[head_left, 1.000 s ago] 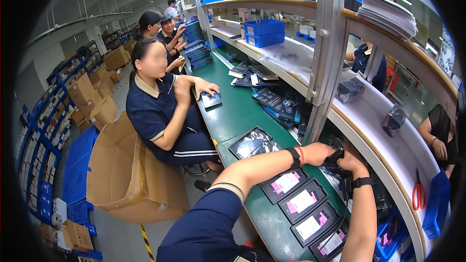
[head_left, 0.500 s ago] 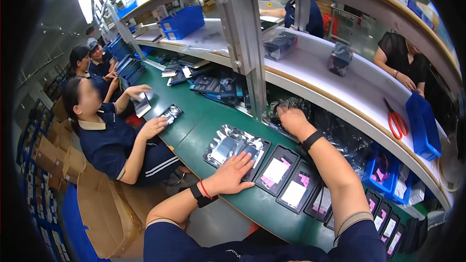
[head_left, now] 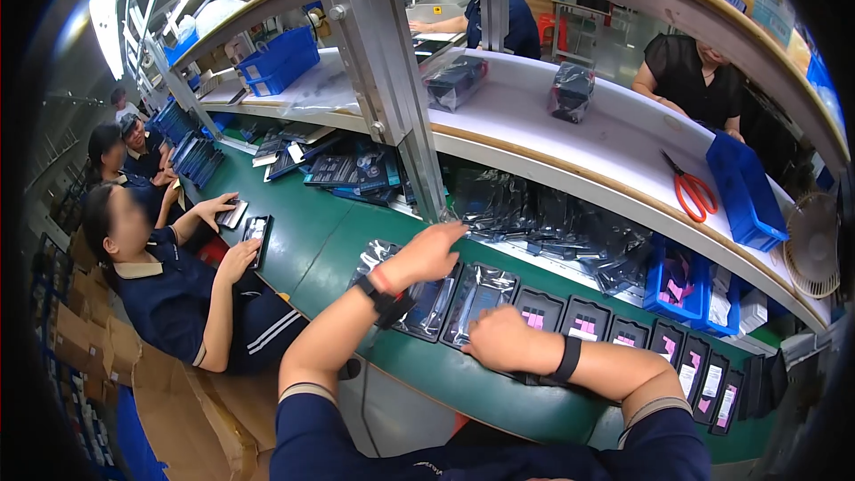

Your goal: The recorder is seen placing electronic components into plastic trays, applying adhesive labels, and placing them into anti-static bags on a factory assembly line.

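Note:
My left hand [head_left: 426, 256] reaches over the leftmost tray toward the foot of the metal post, its fingers stretched out and apart. Close to its fingertips is a heap of dark items in clear plastic bags [head_left: 534, 205]. Below it, a clear-bagged item lies on the leftmost black tray [head_left: 429, 307], partly hidden by my wrist. My right hand [head_left: 503, 338] is closed at the near edge of the second tray. Another clear-bagged item [head_left: 485, 289] covers that tray. Whatever sits inside my right fingers is hidden.
Several black trays with pink and white pieces [head_left: 583, 316] line the green bench [head_left: 343, 254] to the right. Blue bins [head_left: 672, 281] stand behind them. Red-handled scissors [head_left: 695, 196] lie on the shelf. A co-worker's hands [head_left: 236, 258] handle a dark tray at left.
My right hand has come from the bag heap to the second tray, where a bagged item now lies. My left hand has lifted off the leftmost tray toward the heap. The view has shifted right.

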{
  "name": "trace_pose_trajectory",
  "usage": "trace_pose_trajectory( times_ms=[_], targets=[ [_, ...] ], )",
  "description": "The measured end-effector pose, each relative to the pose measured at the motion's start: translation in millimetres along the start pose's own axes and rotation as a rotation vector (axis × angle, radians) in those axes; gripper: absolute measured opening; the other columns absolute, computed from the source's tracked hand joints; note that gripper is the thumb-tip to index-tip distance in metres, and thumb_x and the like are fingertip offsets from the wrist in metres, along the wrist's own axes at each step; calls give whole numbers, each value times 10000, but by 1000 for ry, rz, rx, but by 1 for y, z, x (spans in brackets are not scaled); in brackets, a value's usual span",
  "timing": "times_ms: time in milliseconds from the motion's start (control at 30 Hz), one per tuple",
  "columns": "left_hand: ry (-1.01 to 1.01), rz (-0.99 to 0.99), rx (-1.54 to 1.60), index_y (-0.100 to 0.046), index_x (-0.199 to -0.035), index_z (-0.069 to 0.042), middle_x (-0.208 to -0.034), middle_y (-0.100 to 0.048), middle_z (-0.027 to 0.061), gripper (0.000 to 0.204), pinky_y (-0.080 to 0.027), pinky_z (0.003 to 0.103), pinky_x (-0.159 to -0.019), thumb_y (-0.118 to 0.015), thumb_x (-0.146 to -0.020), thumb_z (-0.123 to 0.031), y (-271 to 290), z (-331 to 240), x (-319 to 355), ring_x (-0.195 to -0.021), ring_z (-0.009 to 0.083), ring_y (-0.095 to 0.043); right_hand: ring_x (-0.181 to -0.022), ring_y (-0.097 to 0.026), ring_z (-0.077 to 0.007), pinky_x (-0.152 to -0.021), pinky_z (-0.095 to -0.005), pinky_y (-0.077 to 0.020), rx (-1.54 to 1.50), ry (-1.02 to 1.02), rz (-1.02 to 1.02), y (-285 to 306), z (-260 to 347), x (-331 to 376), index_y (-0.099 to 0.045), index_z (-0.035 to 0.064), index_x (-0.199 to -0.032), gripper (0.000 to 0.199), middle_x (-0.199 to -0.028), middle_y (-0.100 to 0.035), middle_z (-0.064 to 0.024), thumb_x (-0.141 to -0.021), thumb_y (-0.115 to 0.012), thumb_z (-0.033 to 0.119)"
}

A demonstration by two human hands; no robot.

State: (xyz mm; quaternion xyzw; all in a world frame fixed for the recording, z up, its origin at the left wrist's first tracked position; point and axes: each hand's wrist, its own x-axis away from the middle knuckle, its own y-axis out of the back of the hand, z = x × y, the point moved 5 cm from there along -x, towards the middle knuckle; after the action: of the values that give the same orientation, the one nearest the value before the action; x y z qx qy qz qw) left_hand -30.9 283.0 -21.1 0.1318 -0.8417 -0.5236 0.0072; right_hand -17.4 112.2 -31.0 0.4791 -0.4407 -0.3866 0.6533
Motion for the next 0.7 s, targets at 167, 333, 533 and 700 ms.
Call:
trace_pose_trajectory(
  times_ms=[167,333,533,700],
  targets=[
    [224,65,-201,-221,-1377,22,-1444,-127,284,875,-226,407,-1089,-637,-623,-133,-27,34,-91,-1342,414,-146,-778,-630,-334,-696,-413,-508,-101,-375,-141,65,-112,-30,-684,77,-806,252,-802,-651,-168,-695,-639,298],
    [181,22,-103,-393,-1242,16,-1147,-526,268,642,-456,437,-869,-609,-654,-124,-32,49,-104,-1000,397,-545,-1132,-500,-340,-936,-407,-418,-166,-259,-314,64,-180,-77,-494,-17,-1172,613,-1190,-526,-236,-622,-699,160],
    [270,-238,-181,-532,-972,24,-837,-610,266,268,-484,484,-724,-504,-708,-10,-19,39,-86,-825,423,-593,-1317,-276,-345,-1062,-474,-226,-77,-354,-356,45,-186,-85,-160,18,-1405,1082,-1383,-332,-225,-615,-783,415],
    [327,-497,-97,-543,-1064,33,-848,-609,271,301,-484,481,-707,-460,-777,6,16,-34,-24,-798,421,-599,-1198,-424,-369,-1042,-471,-241,100,-295,-431,45,-170,-78,-304,51,-1367,683,-1237,-482,-243,-814,-592,329]
  ],
)
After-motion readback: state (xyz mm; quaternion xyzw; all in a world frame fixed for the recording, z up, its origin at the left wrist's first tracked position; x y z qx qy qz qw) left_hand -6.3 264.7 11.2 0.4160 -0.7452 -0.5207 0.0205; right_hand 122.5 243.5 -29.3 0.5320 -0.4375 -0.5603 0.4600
